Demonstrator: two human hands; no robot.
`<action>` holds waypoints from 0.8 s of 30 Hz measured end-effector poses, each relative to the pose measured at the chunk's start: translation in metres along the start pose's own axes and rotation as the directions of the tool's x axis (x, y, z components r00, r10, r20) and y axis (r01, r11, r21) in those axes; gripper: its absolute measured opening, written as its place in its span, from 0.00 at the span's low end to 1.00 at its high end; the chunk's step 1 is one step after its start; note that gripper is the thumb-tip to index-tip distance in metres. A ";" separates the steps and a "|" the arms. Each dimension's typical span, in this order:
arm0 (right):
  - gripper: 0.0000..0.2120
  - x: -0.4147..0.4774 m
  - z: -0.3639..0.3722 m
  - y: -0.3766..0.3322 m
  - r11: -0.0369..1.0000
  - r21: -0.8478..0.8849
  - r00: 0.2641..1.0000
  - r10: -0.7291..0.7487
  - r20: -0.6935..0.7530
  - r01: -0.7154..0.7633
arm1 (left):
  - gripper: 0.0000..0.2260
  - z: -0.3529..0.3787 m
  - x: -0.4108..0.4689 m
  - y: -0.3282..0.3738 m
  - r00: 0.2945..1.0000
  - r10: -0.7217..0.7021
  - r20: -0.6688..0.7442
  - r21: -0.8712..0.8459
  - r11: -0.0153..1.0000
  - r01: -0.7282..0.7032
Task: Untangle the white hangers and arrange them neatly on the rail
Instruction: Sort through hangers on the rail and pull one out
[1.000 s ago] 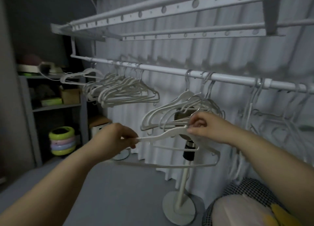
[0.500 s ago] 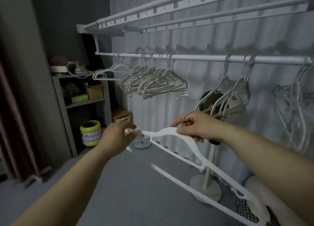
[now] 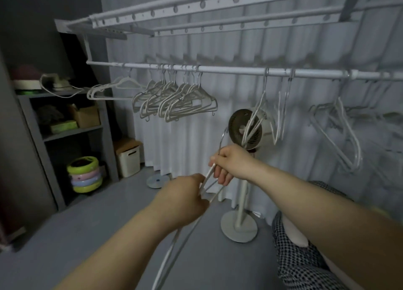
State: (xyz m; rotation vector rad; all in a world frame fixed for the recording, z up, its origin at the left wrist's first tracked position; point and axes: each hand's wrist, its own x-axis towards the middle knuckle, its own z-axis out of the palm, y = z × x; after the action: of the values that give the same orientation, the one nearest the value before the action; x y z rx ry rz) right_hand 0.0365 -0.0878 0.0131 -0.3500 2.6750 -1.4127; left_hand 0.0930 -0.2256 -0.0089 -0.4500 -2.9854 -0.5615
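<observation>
Off the rail, gripped in both hands at centre frame: one white plastic hanger (image 3: 208, 175) with a thin metal hook.

Right hand (image 3: 231, 163) curled round the neck just under the hook, with fingers folded over the white arm. Left hand (image 3: 183, 200) just below and to the left, closed in a fist on the same arm, fingertips hidden behind the knuckles. Long white bars slanting down to the bottom edge, blurred. Above, across the middle of the frame, a white metal rail (image 3: 235, 70), carrying:
- left of centre, a tidy bunch of white hangers (image 3: 178, 102), with a lone one further left;
- right of centre, a few steeply hung hangers (image 3: 257, 115) in front of a round dark-grilled pedestal fan (image 3: 237, 124);
- far right, a jumbled, blurred cluster (image 3: 340, 124).

At the left edge, a grey shelf unit (image 3: 72, 132).
</observation>
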 end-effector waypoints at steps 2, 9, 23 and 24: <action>0.14 -0.002 -0.005 0.000 1.000 -0.007 0.999 0.000 -0.034 -0.001 | 0.13 0.000 0.002 0.003 1.000 0.014 -0.010 -0.051 0.999 -0.014; 0.03 -0.021 -0.061 0.018 0.997 -0.067 0.989 -0.036 -0.144 0.026 | 0.15 0.001 0.034 0.030 0.990 0.079 0.119 -0.210 0.976 -0.053; 0.25 -0.027 -0.238 0.101 0.597 -0.699 0.855 -0.041 -0.516 -0.394 | 0.14 0.031 0.141 0.149 0.984 0.165 0.073 -0.212 0.966 -0.146; 0.26 -0.027 -0.243 0.107 0.586 -0.707 0.866 -0.019 -0.500 -0.395 | 0.13 0.032 0.147 0.157 0.984 0.168 0.066 -0.208 0.966 -0.151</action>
State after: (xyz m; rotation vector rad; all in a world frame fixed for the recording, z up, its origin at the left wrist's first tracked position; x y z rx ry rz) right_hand -0.0007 0.1719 0.0623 0.2990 3.4570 -0.1135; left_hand -0.0007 -0.0337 0.0333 -0.7393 -2.9431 -0.8537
